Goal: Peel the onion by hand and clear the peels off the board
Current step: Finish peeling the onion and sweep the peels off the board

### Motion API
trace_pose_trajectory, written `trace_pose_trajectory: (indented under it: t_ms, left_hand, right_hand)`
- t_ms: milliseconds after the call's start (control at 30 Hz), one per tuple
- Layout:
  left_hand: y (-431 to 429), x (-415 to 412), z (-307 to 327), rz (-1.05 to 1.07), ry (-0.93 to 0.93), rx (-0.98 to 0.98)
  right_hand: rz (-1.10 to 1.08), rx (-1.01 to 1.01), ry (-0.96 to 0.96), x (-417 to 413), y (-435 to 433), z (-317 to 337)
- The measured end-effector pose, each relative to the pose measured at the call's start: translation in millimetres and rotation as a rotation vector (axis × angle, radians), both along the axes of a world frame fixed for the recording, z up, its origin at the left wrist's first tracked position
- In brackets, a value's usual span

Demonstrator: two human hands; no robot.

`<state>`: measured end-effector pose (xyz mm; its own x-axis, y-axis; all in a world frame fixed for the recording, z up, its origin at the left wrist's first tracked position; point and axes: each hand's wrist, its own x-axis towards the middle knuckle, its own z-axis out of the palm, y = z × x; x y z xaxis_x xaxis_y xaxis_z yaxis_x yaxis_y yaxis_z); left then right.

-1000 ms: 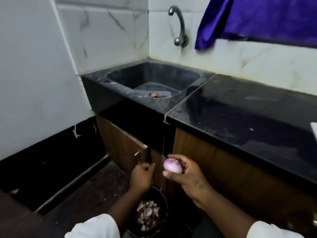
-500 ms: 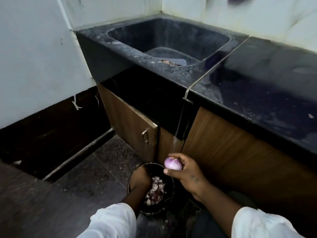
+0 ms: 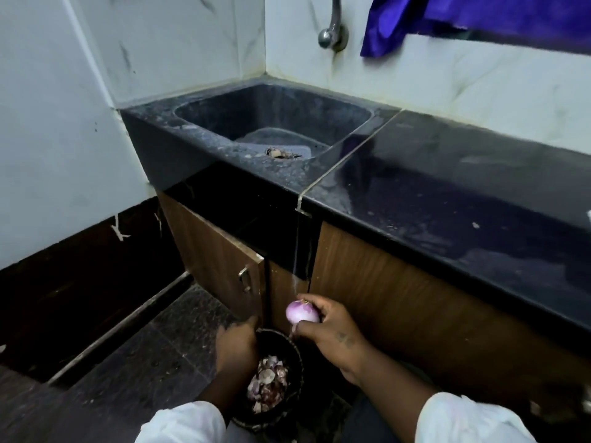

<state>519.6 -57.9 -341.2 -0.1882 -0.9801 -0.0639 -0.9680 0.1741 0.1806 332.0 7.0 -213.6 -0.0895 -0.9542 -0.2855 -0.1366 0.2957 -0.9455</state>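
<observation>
Purple-pink and already bare of dry skin, the onion (image 3: pixel 302 311) sits in the right hand (image 3: pixel 332 330), whose grip is curled closed round it with thumb below and fingertips on top, while the left hand (image 3: pixel 236 345), at 9 o'clock from the onion, hangs over the black bin (image 3: pixel 292 353) with its grip turned away, so I cannot tell whether it is closed or empty. Peels (image 3: pixel 267 386) lie heaped in the bin at 6 o'clock, below the dark worktop (image 3: pixel 447 193), so this looks like the clearing step; next, probably, the left hand must lift clear and the onion go up to the worktop.
</observation>
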Motion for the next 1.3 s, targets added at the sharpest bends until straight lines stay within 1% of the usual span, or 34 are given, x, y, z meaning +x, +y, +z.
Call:
trace_pose_trajectory:
  t_ms: [33,67,133,200,267,333,400,467,533,567,667,767,833,900,967,1067,1200,1300]
  left_hand:
    - [3,0,7,-0.028,-0.025,-0.001]
    - [6,-1,16,-0.038,-0.011,0.004]
    - [15,-7,36,-0.071,0.061,0.002]
    - [27,-17,63,-0.158,0.175,-0.081]
    - [40,-38,91,-0.278,0.313,-0.236]
    - [57,-65,127,-0.341,0.521,-0.362]
    - [77,-100,174,-0.424,0.741,-0.441]
    - [89,-136,217,-0.508,0.914,-0.494]
    - [97,-179,259,-0.581,1.077,-0.491]
    - [100,-202,278,-0.632,1.145,-0.457]
    - [109,-269,319,-0.811,1.279,-0.237]
    - [121,-330,337,-0.900,1.313,0.003]
    - [123,-366,338,-0.890,1.346,0.159]
    - [123,-399,337,-0.843,1.346,0.245]
    - [122,-423,336,-0.820,1.310,0.257]
    - [116,-450,334,-0.845,1.240,0.283]
    - [104,-467,327,-0.882,1.087,0.313]
    - [101,-472,314,-0.898,1.033,0.333]
  right_hand:
    - [0.006,-0.016,0.000,-2,4,7]
    - [0.009,-0.038,0.001,-4,9,15]
    - [0.007,-0.092,0.005,-9,20,31]
    - [-0.020,-0.162,0.010,-17,35,48]
    - [-0.067,-0.243,0.037,-30,50,69]
    - [-0.114,-0.322,0.063,-47,67,92]
    - [-0.174,-0.404,0.098,-73,88,118]
    - [-0.240,-0.465,0.141,-103,108,148]
    - [-0.332,-0.506,0.173,-140,130,180]
    - [-0.375,-0.521,0.170,-159,141,195]
    - [-0.487,-0.577,0.134,-216,167,228]
    - [-0.562,-0.563,0.094,-269,194,249]
    - [-0.554,-0.506,0.030,-300,207,256]
    - [-0.549,-0.457,-0.026,-329,214,258]
    - [-0.579,-0.434,-0.037,-352,216,254]
    - [-0.628,-0.409,0.008,-378,213,239]
    - [-0.654,-0.396,0.068,-398,209,217]
    - [-0.626,-0.415,0.058,-405,206,201]
